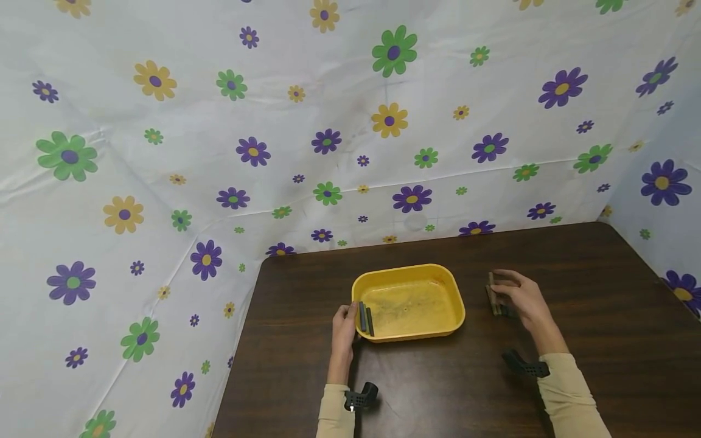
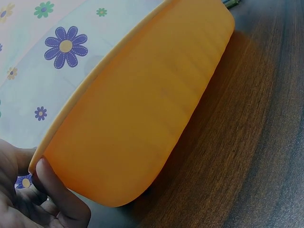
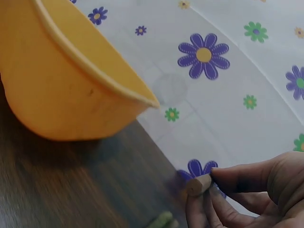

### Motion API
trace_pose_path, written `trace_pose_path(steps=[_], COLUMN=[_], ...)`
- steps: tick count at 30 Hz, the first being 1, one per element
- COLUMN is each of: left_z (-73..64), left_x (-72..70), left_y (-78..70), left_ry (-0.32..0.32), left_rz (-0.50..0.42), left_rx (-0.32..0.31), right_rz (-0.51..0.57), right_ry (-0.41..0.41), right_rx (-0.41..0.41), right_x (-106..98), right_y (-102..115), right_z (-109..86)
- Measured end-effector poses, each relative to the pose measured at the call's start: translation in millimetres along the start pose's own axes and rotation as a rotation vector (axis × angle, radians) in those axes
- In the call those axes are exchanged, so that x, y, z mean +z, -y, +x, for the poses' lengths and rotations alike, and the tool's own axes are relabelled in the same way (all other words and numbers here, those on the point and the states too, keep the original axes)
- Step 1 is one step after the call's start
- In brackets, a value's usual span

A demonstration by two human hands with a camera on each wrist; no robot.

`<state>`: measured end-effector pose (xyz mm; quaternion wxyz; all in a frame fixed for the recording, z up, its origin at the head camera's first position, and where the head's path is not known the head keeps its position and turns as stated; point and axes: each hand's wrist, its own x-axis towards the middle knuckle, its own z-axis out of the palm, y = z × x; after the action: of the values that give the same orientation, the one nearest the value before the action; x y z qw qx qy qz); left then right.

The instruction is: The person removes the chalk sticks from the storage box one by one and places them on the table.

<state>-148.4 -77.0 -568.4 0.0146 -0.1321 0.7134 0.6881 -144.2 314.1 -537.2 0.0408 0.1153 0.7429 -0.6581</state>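
My left hand (image 1: 344,331) grips the left end of a yellow plastic tub (image 1: 418,304), its thumb on the rim. Inside the tub, along that end, lie several short sticks, among them a blue-grey stick (image 1: 362,317) and a black stick (image 1: 370,322). Off to the tub's right, my right hand (image 1: 524,298) pinches a tan stick (image 3: 199,185) between thumb and fingers, its blunt end showing in the right wrist view. Below those fingers a greenish stick (image 3: 163,220) lies on the table, partly cut off by the frame.
The dark brown wooden table (image 1: 438,389) backs onto a white sheet (image 1: 350,164) printed with purple, green and yellow flowers. More of that cloth hangs at the left and right sides. A black strap (image 1: 361,398) circles each wrist.
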Motion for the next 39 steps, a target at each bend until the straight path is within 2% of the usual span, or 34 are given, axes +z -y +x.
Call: trace_pose_path(steps=[6, 13, 17, 23, 31, 39], left_z=[0.4, 0.0, 0.0, -0.2, 0.2, 0.3], left_x=[0.2, 0.2, 0.1, 0.0, -0.2, -0.4], left_y=[-0.5, -1.3, -0.9, 0.1, 1.4, 2.8], left_ry=[-0.006, -0.004, 0.005, 0.022, 0.022, 0.023], left_rz=[0.008, 0.004, -0.008, -0.03, -0.028, -0.031], left_rx=[-0.003, -0.005, 0.007, 0.016, 0.008, 0.006], right_rz=[-0.028, -0.191, -0.211, -0.278, -0.423, -0.479], right_ry=[-0.038, -0.073, -0.085, -0.104, -0.185, -0.22], right_rx=[-0.025, 0.006, 0.009, 0.003, -0.018, -0.053], right_x=[-12, -22, -25, -27, -27, -24], right_y=[-9, -19, -23, -29, -37, -39], right_z=[-1.4, -3.7, -5.6, -6.5, -3.2, -3.3])
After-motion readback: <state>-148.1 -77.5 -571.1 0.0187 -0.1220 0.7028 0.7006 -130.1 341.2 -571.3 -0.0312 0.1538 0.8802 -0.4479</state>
